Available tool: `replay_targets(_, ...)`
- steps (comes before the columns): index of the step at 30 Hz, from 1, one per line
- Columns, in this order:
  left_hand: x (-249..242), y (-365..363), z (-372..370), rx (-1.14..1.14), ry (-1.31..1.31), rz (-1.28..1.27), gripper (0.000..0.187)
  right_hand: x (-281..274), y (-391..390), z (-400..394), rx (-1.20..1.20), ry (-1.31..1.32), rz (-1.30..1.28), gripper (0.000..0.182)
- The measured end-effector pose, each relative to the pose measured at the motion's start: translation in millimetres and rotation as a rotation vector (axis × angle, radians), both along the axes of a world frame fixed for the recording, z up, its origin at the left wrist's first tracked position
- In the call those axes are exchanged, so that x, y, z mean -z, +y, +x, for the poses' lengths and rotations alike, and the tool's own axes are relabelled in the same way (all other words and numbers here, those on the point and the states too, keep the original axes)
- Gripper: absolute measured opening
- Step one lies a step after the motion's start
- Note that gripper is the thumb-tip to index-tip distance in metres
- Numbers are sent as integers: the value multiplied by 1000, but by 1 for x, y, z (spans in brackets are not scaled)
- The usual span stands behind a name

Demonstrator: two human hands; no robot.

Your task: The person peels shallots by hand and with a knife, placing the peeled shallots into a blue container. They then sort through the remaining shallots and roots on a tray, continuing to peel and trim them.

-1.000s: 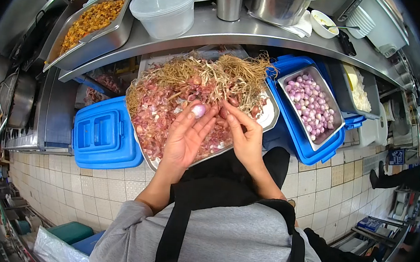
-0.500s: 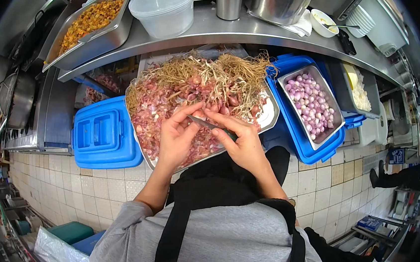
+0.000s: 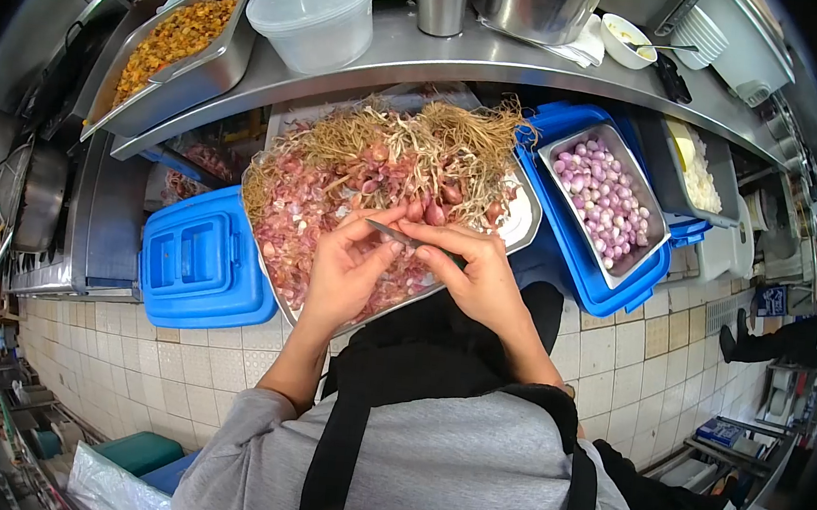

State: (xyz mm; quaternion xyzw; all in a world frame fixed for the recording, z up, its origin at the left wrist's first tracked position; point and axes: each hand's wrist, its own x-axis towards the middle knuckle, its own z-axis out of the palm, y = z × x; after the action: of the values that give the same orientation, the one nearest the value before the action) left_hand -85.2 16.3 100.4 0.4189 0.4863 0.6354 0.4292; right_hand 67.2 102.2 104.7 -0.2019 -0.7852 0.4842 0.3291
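Note:
My right hand (image 3: 477, 279) is closed around a small paring knife (image 3: 396, 236), its blade pointing left across to the other hand. My left hand (image 3: 347, 267) pinches what looks like a shallot, mostly hidden behind the fingers and blade. Both hands meet over a large metal tray (image 3: 523, 234) heaped with shallot skins (image 3: 306, 209). Unpeeled shallots (image 3: 439, 204) lie just beyond my fingertips, with dry roots and stalks (image 3: 439, 133) piled at the far side. To the right, peeled shallots (image 3: 600, 199) fill a steel pan (image 3: 664, 240).
The steel pan rests on a blue lidded bin (image 3: 564, 259); another blue lid (image 3: 196, 266) lies left. A steel shelf (image 3: 396, 67) overhead carries a clear plastic tub (image 3: 314, 19) and a pan of chopped orange food (image 3: 174, 45). Another person's dark-clothed leg (image 3: 780, 341) shows far right.
Both hands stay together over the tray, with small shifts of the fingers. The knife blade has tilted slightly and moved a little up against the left fingers.

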Motion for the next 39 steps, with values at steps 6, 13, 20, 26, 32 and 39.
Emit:
replay_targets(6,4,-1,-1,37,-112,-24,43,14,6,7,-163,58,-737,25)
replay_targets(13,7,3,-2,-20,-316,-25,45,29,9,1,115,117,-533,26)
replay_targets(20,17,3,-6,-85,-285,8,31,-4,-7,-2,49,6,-59,32)
replay_targets(26,12,0,-3,-119,-264,12,28,-1,-7,-3,13,47,-83,31)
replay_targets(32,13,-1,-2,-118,-264,7,28,3,-7,-1,29,-29,-38,31)
replay_targets(39,21,-4,-1,-83,-311,-31,31,15,-5,3,-86,153,-669,27)
